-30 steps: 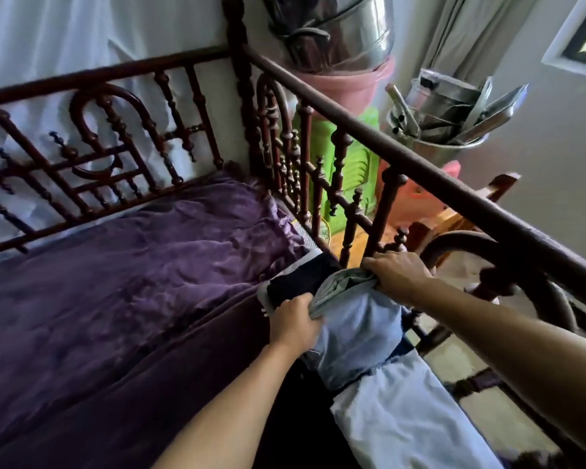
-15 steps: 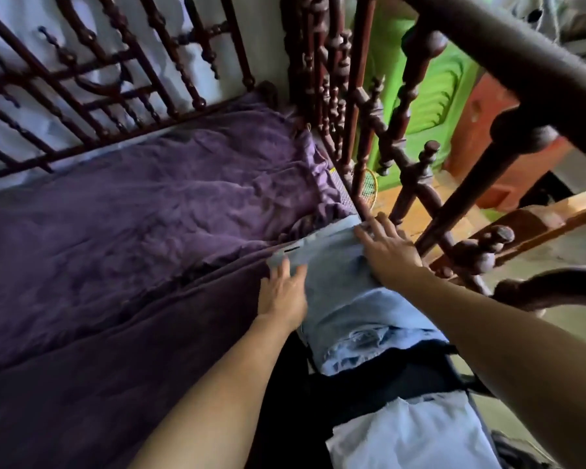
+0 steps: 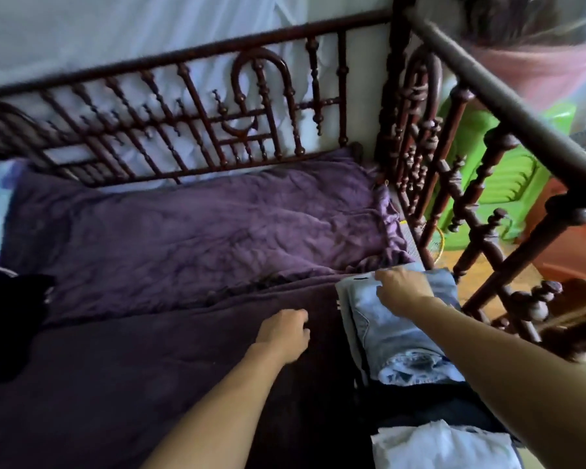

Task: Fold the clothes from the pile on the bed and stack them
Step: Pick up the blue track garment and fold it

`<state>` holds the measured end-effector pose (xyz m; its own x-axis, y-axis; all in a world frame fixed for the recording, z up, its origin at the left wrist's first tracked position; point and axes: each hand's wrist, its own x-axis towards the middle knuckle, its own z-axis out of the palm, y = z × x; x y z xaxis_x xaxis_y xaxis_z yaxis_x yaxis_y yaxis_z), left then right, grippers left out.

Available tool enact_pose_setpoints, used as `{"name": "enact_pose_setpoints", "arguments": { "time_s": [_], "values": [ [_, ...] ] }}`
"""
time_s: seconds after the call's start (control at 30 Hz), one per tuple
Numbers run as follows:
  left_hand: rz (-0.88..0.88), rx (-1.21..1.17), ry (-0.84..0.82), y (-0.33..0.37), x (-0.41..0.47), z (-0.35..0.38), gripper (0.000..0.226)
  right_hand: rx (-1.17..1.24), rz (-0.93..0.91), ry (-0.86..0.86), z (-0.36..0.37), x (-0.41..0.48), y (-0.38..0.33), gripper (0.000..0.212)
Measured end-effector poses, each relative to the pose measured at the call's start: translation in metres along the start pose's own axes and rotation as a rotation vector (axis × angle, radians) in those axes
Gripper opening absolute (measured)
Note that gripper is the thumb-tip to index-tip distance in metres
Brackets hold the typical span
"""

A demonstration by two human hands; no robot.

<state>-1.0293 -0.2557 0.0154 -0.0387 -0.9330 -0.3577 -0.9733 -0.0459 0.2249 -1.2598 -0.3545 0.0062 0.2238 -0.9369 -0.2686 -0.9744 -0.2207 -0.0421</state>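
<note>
Left hand (image 3: 285, 330) has come off the folded jeans (image 3: 386, 330), now loosely curled and empty beside them. Right hand (image 3: 403, 289) stays on top, fingers bent, grip unclear. This piece looks stacked.

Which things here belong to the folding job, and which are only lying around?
Belong to the job: folded blue jeans; right hand resting on them; left hand, holding nothing; white garment; dark garment.
Only lying about: purple blanket; wooden bed rail; green plastic stool; pink basin.
</note>
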Motion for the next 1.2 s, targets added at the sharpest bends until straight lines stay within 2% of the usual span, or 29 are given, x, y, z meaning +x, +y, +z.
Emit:
{"name": "enact_pose_setpoints", "arguments": {
  "time_s": [0.2, 0.4, 0.57, 0.8, 1.0, 1.2],
  "values": [
    [-0.144, 0.068, 0.193, -0.088, -0.117, -0.081, 0.026, -0.023, -0.28, 0.129, -0.068, -0.05, -0.137, 0.026],
    [-0.313, 0.076, 0.44, -0.182, -0.288, -0.14, 0.024, -0.044, -0.605, 0.265, -0.127, -0.135, -0.297, 0.022],
    [-0.471, 0.075, 0.537, -0.249, -0.449, -0.146, 0.024, -0.022, -0.862, 0.375, -0.151, -0.236, -0.438, 0.022],
    [-0.719, 0.167, 0.604, -0.326, -0.634, -0.146, 0.021, -0.008, -1.16, 0.428, -0.163, -0.36, -0.601, 0.023],
    [-0.872, 0.163, 0.665, -0.393, -0.722, -0.142, 0.024, -0.088, -1.291, 0.401, -0.162, -0.408, -0.717, 0.022],
    [-0.95, 0.127, 0.681, -0.488, -0.749, -0.142, 0.021, -0.102, -1.371, 0.4, -0.149, -0.4, -0.84, 0.023]
  ]
}}
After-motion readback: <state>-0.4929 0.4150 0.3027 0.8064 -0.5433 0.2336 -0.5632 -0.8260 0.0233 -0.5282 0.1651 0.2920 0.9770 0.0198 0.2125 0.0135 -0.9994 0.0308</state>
